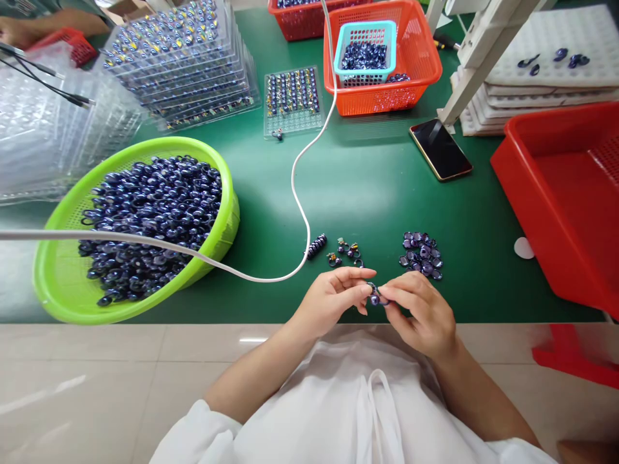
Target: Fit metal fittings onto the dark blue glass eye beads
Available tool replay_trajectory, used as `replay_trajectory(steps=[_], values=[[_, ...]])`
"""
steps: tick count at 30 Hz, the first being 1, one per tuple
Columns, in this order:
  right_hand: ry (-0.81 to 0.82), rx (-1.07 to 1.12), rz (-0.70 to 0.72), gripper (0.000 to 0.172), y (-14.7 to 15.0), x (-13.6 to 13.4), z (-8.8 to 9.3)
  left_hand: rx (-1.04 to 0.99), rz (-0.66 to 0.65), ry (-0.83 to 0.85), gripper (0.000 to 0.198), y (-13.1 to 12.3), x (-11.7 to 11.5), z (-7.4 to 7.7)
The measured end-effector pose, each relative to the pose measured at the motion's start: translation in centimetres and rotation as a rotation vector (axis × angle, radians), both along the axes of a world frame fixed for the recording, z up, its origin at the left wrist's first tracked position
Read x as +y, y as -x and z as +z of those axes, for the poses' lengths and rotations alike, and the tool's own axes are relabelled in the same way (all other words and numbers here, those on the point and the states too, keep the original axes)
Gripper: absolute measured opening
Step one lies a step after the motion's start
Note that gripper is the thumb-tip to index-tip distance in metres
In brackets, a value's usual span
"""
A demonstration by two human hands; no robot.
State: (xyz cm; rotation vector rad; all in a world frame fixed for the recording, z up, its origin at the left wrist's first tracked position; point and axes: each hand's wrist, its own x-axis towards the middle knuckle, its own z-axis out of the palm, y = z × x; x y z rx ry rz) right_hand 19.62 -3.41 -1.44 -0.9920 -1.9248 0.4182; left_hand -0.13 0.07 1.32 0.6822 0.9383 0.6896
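Shiny dark part (374, 299) sits pinched between left hand (333, 298) and right hand (424, 310), fingertip grip closed.

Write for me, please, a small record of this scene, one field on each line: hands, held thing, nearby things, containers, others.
Left hand: fingertips on the held thing
Right hand: fingertips gripping it from the other side
Held thing: small dark shiny piece; single or several parts, unclear
Nearby: short dark row, loose pieces, pile of dark oval parts
Containers: green basket, heaped; orange basket with turquoise basket inside; red bin
Others: phone, screen dark; white cable crossing over the green basket
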Motion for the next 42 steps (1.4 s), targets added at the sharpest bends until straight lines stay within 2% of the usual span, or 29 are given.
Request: replay_trajectory(steps=[3, 6, 13, 19, 23, 33, 42], values=[[0.081, 0.094, -0.086, 0.042, 0.4, -0.3, 0.2, 0.057, 0.02, -0.051, 0.034, -0.3, -0.2, 0.6], [0.115, 0.106, -0.079, 0.038, 0.6, -0.5, 0.5, 0.111, 0.048, -0.116, 0.031, -0.6, -0.6, 0.9], [0.101, 0.071, -0.102, 0.037, 0.9, -0.2, 0.8, 0.212, 0.081, -0.263, 0.022, -0.5, -1.4, 0.4], [0.115, 0.078, -0.124, 0.033, 1.2, -0.3, 0.9, 0.347, 0.065, -0.563, 0.016, -0.4, -1.5, 0.2], [0.118, 0.062, -0.152, 0.03, 1.5, -0.5, 1.1, 0.36, 0.059, -0.712, 0.018, -0.4, -1.5, 0.0], [0.32, 0.211, -0.168, 0.018, 2.0, -0.5, 0.9, 0.387, 0.135, -0.81, 0.017, -0.5, -1.9, -1.4], [0.375, 0.294, -0.177, 0.019, 2.1, -0.9, 0.7, 0.414, 0.117, -0.965, 0.019, -0.7, -1.8, -1.3]])
